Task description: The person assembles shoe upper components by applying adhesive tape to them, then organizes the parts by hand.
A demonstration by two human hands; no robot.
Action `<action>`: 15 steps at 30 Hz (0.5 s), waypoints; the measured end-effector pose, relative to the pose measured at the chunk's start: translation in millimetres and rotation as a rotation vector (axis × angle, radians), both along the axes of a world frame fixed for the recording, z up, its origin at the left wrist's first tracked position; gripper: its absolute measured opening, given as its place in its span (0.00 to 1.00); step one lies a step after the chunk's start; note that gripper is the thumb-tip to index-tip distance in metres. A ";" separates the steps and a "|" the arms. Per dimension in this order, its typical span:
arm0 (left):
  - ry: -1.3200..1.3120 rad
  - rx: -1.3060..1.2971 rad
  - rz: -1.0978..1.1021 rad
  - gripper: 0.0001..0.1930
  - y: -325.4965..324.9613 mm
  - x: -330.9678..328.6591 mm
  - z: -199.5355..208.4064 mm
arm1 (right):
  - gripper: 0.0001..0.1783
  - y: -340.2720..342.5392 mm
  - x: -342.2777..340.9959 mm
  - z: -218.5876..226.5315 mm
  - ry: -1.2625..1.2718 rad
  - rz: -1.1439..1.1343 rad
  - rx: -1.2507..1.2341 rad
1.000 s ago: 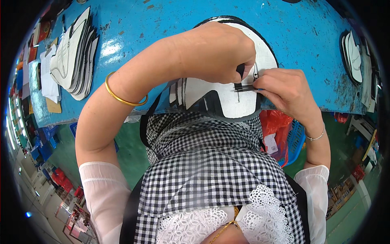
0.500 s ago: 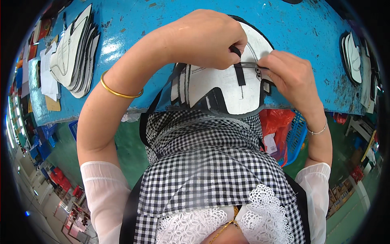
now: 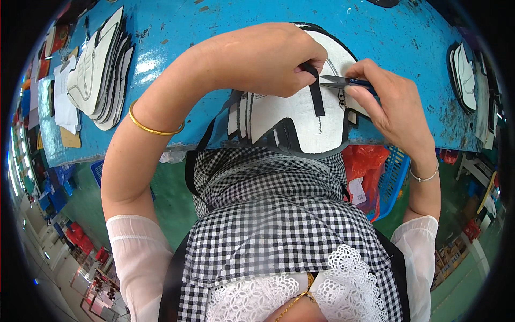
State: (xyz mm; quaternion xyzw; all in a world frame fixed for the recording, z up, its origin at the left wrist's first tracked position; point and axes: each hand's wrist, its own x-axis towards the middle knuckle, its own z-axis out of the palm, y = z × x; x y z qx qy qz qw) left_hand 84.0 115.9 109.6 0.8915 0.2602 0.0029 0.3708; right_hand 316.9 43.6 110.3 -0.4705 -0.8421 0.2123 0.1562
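A stack of white shoe-upper pieces with black edges (image 3: 324, 137) lies at the table's near edge. A black strap (image 3: 317, 102) runs down the top piece beside a dark stitched line. My left hand (image 3: 284, 59) is closed, pinching the strap's upper end between thumb and finger. In my right hand (image 3: 391, 96) is a pair of thread snips (image 3: 340, 82), held between thumb and fingers. Their blades point left, apart at the tips, close to the strap and just above the white piece. Part of the stack is hidden under my left hand.
On the blue table (image 3: 177, 24), a pile of similar white pieces (image 3: 99, 70) stands at the left, with paper sheets (image 3: 63, 88) beside it. A smaller pile (image 3: 464, 78) lies at the right. Below the edge are a blue basket (image 3: 394, 177) and a red plastic bag (image 3: 365, 161).
The snips have drawn back to the right and their blades have parted. My left hand has shifted slightly down, still pinching the strap.
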 end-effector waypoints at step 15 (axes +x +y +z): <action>-0.367 -0.543 0.466 0.07 5.1 -20.6 1.6 | 0.14 -29.9 -25.9 11.7 -0.048 0.171 0.162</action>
